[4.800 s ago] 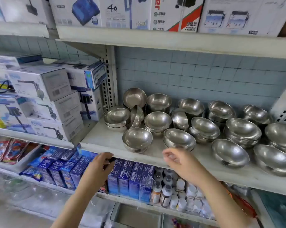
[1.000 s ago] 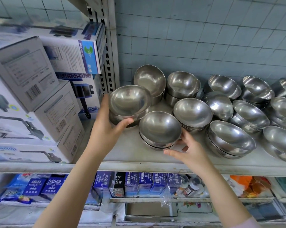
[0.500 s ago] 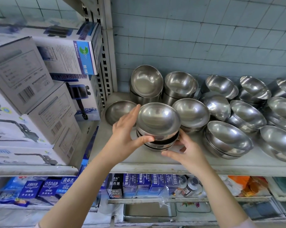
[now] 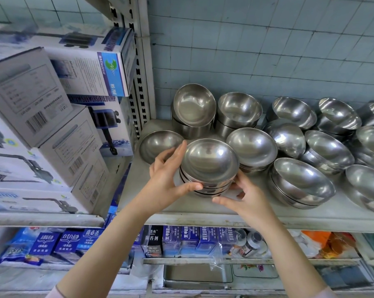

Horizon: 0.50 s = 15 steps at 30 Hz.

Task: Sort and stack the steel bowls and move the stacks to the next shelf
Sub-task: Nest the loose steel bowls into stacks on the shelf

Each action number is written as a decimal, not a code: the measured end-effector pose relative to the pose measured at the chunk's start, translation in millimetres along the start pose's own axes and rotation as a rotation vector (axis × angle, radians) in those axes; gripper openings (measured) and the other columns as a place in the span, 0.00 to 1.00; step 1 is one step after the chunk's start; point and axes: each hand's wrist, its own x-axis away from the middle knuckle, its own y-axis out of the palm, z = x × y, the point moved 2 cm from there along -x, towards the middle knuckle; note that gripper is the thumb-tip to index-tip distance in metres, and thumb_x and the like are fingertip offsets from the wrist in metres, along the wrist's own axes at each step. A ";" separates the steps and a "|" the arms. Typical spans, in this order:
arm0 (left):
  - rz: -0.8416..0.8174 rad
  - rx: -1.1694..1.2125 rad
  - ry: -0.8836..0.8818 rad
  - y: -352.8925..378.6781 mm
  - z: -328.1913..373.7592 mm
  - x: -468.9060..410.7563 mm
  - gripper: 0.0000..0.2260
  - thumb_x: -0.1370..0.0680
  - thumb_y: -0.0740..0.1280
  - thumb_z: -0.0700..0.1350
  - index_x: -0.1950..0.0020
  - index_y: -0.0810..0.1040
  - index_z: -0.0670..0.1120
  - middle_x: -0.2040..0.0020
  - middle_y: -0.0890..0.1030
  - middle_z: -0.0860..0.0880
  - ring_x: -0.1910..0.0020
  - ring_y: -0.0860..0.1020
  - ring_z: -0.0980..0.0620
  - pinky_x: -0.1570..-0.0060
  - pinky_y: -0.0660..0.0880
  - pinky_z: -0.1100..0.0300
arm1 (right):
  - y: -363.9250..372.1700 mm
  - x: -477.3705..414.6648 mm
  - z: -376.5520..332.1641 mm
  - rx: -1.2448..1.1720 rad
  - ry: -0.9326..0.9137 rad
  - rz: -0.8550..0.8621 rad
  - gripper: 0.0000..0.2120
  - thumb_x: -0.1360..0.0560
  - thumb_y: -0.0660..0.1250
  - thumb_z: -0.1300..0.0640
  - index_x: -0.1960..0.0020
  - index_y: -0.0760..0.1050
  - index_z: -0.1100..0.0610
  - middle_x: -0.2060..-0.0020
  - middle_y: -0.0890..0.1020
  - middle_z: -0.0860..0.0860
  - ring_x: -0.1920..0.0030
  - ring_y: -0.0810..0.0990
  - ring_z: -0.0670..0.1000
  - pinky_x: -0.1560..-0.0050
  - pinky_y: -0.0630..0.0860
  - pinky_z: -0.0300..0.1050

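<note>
While both hands closed round it, the stack of steel bowls (image 4: 209,166) stood near the front of the shelf (image 4: 136,179), though whether its base touched the board could not be told. The left hand (image 4: 168,181) gripped it from nine o'clock, thumb curled across the front wall and fingers raised along the rim. The right hand (image 4: 244,201) held it from five o'clock, thumb stretched under the bottom bowl and fingers curled behind. A single bowl (image 4: 158,145) sat just beside at ten o'clock, partly behind the left fingers. Another stack (image 4: 251,147) crowded close at two o'clock, and a tilted stack (image 4: 299,181) lay near at three. Bare shelf ran at six o'clock to the front edge and at eight o'clock toward the pump boxes (image 4: 52,125), which stood beyond the shelf's left edge.
</note>
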 end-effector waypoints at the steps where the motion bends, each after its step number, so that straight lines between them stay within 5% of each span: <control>1: -0.015 0.007 -0.015 -1.5 0.8 -0.4 0.52 0.40 0.59 0.80 0.22 0.46 0.59 0.34 0.43 0.76 0.35 0.45 0.73 0.31 0.45 0.56 | -0.1 0.1 0.2 0.000 -0.002 0.001 0.44 0.35 0.81 0.53 0.24 0.63 0.46 0.48 0.70 0.24 0.52 0.66 0.15 0.55 0.63 0.15; 4: 0.004 0.007 -0.023 -13.0 -3.4 0.5 0.53 0.40 0.64 0.77 0.23 0.42 0.60 0.28 0.41 0.71 0.29 0.38 0.67 0.28 0.42 0.52 | -0.1 -0.4 1.4 -0.010 -0.010 0.002 0.44 0.35 0.81 0.52 0.24 0.63 0.47 0.47 0.70 0.25 0.50 0.67 0.16 0.53 0.65 0.16; 7: 0.202 -0.043 -0.108 -32.6 -21.6 4.5 0.53 0.38 0.65 0.74 0.21 0.45 0.56 0.22 0.43 0.61 0.23 0.39 0.56 0.27 0.42 0.52 | 0.7 -1.4 2.5 -0.016 -0.020 -0.001 0.45 0.35 0.81 0.51 0.24 0.63 0.46 0.46 0.70 0.24 0.50 0.67 0.16 0.52 0.65 0.16; 11: 0.257 0.013 -0.301 -36.6 -47.6 5.2 0.53 0.36 0.73 0.61 0.20 0.47 0.48 0.20 0.50 0.50 0.22 0.48 0.52 0.26 0.48 0.56 | 0.4 -1.5 4.0 -0.015 -0.028 -0.003 0.42 0.35 0.81 0.51 0.27 0.64 0.43 0.47 0.71 0.24 0.50 0.69 0.18 0.52 0.66 0.19; 15: 0.277 0.092 -0.287 -27.8 -56.6 -1.1 0.43 0.32 0.77 0.51 0.23 0.56 0.50 0.28 0.66 0.57 0.32 0.64 0.61 0.36 0.61 0.70 | 0.8 -1.9 4.8 -0.034 -0.025 0.002 0.42 0.36 0.81 0.52 0.28 0.65 0.43 0.47 0.74 0.26 0.49 0.72 0.21 0.51 0.67 0.28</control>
